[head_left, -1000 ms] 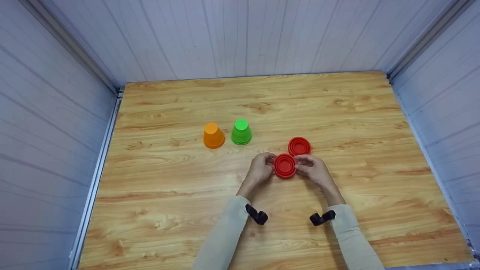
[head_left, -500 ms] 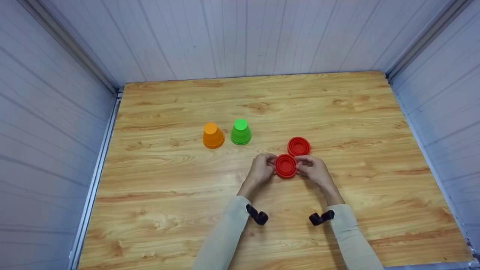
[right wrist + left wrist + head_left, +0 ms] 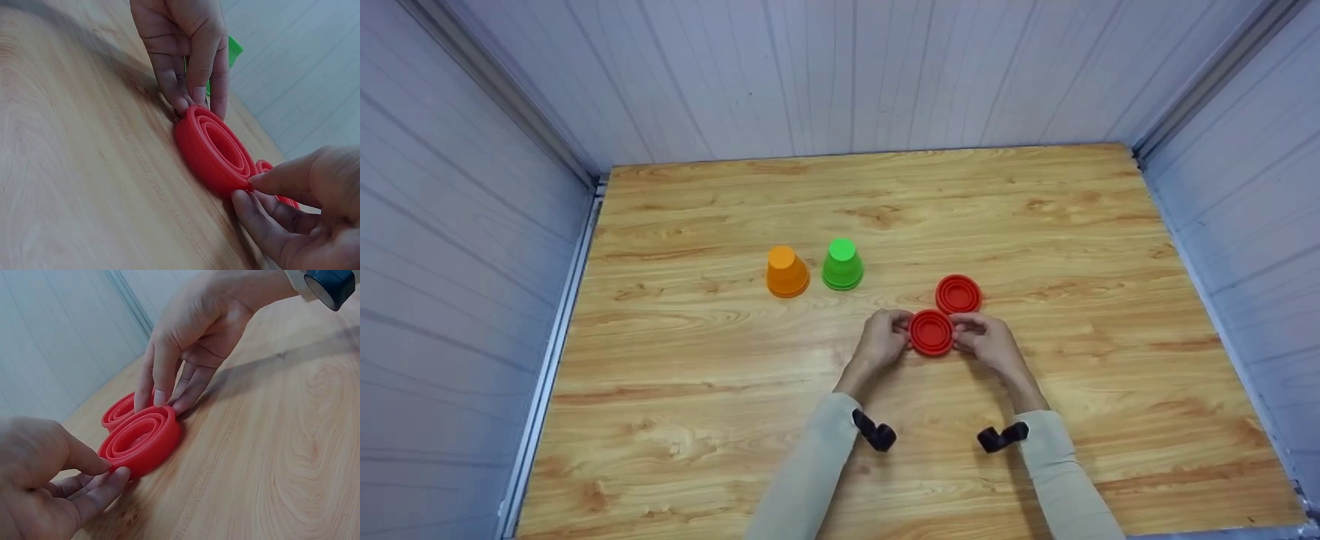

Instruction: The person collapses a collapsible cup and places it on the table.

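A red collapsible cup (image 3: pixel 931 333), folded flat into rings, is held between both hands near the middle of the table. My left hand (image 3: pixel 883 337) pinches its left rim with thumb and fingertips. On the opposite side my right hand (image 3: pixel 990 343) pinches the rim the same way. In the left wrist view the folded cup (image 3: pixel 140 439) is close to the tabletop; whether its whole underside touches is hidden. Just behind it lies a second red folded cup (image 3: pixel 958 293), partly covered by fingers in the right wrist view.
Further left, an orange cup (image 3: pixel 787 271) and a green cup (image 3: pixel 842 264) stand upside down side by side, unfolded. The wooden table (image 3: pixel 697 420) meets pale panel walls at the back and both sides.
The held red cup has shifted very slightly to the right with both hands still on its rim. The other cups have stayed in place.
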Available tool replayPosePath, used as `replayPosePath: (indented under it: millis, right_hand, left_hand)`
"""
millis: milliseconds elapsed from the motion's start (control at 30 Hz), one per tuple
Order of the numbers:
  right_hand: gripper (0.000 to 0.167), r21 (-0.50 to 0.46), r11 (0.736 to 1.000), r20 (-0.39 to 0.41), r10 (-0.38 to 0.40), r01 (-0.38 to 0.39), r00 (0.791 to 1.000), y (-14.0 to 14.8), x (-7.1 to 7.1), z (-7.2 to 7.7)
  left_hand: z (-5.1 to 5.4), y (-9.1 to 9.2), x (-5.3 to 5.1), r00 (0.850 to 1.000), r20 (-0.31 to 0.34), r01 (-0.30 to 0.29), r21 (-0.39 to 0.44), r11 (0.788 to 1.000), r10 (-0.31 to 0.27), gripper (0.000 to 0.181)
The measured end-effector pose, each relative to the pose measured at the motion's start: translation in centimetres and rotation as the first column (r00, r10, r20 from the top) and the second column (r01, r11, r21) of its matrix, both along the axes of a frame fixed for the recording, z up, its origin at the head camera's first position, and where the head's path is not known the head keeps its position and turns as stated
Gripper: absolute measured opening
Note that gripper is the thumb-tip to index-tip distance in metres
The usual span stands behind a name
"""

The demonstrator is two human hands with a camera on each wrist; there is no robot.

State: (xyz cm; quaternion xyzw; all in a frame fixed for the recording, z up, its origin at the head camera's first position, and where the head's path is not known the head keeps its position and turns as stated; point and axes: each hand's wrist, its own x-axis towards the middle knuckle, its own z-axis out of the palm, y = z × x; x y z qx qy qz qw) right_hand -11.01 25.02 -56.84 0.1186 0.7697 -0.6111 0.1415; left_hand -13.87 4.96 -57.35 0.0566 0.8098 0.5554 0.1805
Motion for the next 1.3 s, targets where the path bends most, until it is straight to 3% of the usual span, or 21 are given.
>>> replayPosePath:
  millis: [200,300,367,467,600,667,800,967,1133,1300]
  right_hand:
    - [0.033,-0.012,1.0,0.018,-0.017,0.017,1.0,0.1,0.0,0.1]
    - [0.03,-0.001,0.999,0.01,-0.043,0.043,0.999,0.2,0.1,0.3]
    - [0.028,0.019,0.998,-0.013,-0.061,0.061,0.998,0.2,0.1,0.4]
    - [0.025,0.042,0.995,-0.044,-0.09,0.092,0.995,0.3,0.0,0.6]
    - [0.026,0.061,0.992,-0.075,-0.109,0.114,0.991,0.5,-0.1,0.9]
    - [0.026,0.057,0.991,-0.087,-0.114,0.119,0.99,0.6,-0.2,0.9]
    - [0.026,-0.01,0.991,-0.088,-0.134,0.133,0.987,0.7,-0.4,0.8]
    - [0.025,-0.049,0.988,-0.094,-0.151,0.147,0.984,0.6,-0.4,1.0]
    - [0.025,-0.038,0.988,-0.125,-0.152,0.148,0.98,0.5,-0.3,1.3]
    - [0.026,-0.036,0.99,-0.134,-0.136,0.133,0.982,0.6,-0.2,1.5]
  left_hand:
    - [-0.2,-0.2,0.0,0.999,0.0,-0.034,0.017,0.999,0.034,0.033]
    - [-0.4,-0.5,0.0,0.995,-0.023,-0.099,0.049,0.994,0.1,0.028]
    - [-0.6,-0.9,-0.1,0.983,-0.063,-0.165,0.074,0.983,0.17,0.025]
    - [-0.9,-1.6,-0.3,0.942,-0.114,-0.303,0.11,0.947,0.314,0.023]
    - [-1.0,-2.7,-0.8,0.862,-0.138,-0.472,0.132,0.872,0.488,0.03]
    - [-0.8,-3.2,-1.1,0.831,-0.151,-0.522,0.117,0.845,0.535,0.037]
    - [-0.2,-4.2,-1.6,0.798,-0.187,-0.568,0.082,0.819,0.573,0.051]
    - [0.1,-4.8,-2.3,0.784,-0.27,-0.569,0.047,0.821,0.559,0.06]
    - [0.4,-5.0,-2.9,0.788,-0.312,-0.56,-0.005,0.829,0.53,0.063]
    - [0.9,-5.0,-3.8,0.8,-0.306,-0.55,-0.033,0.834,0.516,0.063]
